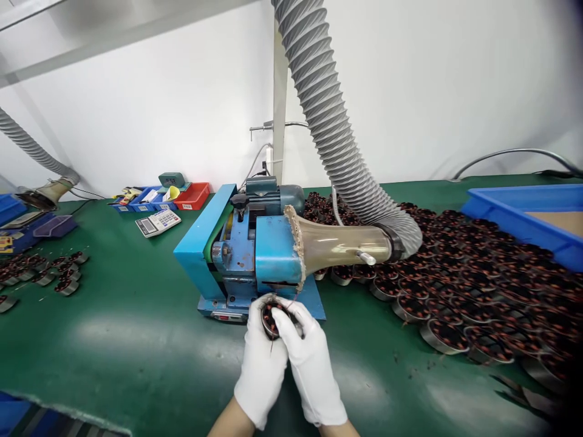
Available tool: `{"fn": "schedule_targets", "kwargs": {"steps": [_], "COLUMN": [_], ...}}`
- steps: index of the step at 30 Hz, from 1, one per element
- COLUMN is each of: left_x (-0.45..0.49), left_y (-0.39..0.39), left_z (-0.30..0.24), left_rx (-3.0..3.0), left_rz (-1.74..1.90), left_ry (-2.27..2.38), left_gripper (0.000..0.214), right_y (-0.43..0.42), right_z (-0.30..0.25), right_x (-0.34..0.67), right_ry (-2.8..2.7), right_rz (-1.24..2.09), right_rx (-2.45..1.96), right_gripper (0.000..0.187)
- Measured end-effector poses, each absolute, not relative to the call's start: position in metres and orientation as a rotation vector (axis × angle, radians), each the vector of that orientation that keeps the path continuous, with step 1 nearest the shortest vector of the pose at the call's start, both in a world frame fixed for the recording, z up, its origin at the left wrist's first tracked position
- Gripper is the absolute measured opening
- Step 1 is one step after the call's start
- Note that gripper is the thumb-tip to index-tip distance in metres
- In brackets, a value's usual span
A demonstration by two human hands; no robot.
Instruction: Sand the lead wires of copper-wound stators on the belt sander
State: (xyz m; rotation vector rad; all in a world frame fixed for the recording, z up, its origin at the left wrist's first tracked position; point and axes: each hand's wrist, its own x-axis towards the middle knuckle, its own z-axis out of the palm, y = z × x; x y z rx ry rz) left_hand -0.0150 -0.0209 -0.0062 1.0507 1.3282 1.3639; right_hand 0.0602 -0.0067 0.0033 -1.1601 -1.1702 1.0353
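Observation:
Both my hands wear white gloves and meet in front of a small blue machine (pixel 248 255). My left hand (pixel 262 364) is closed around a round motor stator (pixel 272 317) with copper windings and a metal rim. My right hand (pixel 312 364) is closed on the same stator from the right, fingers pressed over its top. Thin wire leads hang down from the stator between my hands. The stator sits just below the machine's front slot, beside the tan funnel mouth (pixel 337 246) of a grey ribbed suction hose (pixel 328 121).
Many similar stators (pixel 460 285) lie heaped on the green mat (pixel 113 340) at right, beside a blue tray (pixel 523 221). More stators (pixel 59 273) lie at left. A calculator (pixel 158 223), small blue and red bins (pixel 182 195) and a second hose (pixel 31 152) stand farther back.

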Motion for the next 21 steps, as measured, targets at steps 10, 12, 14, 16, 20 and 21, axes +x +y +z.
{"fn": "schedule_targets", "kwargs": {"steps": [10, 12, 14, 16, 20, 21], "left_x": [-0.008, -0.009, -0.010, -0.014, -0.026, -0.029], "left_y": [-0.003, -0.004, -0.011, -0.022, -0.048, -0.053], "left_z": [0.002, 0.005, 0.006, 0.005, 0.002, 0.001], "left_rx": [1.078, 1.068, 1.070, 1.110, 1.304, 1.330], "left_rz": [1.439, 1.437, 1.410, 1.360, 1.296, 1.298], "left_ry": [1.249, 1.223, 1.246, 1.276, 1.249, 1.270], "left_gripper": [0.037, 0.039, 0.038, 0.038, 0.047, 0.050], "right_y": [0.007, 0.005, 0.000, -0.009, -0.033, -0.038], "right_z": [0.005, 0.006, 0.006, 0.006, 0.008, 0.010], "right_x": [0.062, 0.062, 0.064, 0.068, 0.080, 0.083], "right_ry": [-1.129, -1.132, -1.133, -1.151, -1.190, -1.160], "right_rz": [0.977, 0.958, 0.953, 0.967, 1.135, 1.180], "right_rx": [-1.158, -1.170, -1.183, -1.172, -1.068, -1.061], "right_gripper": [0.016, 0.016, 0.015, 0.014, 0.015, 0.016]}}
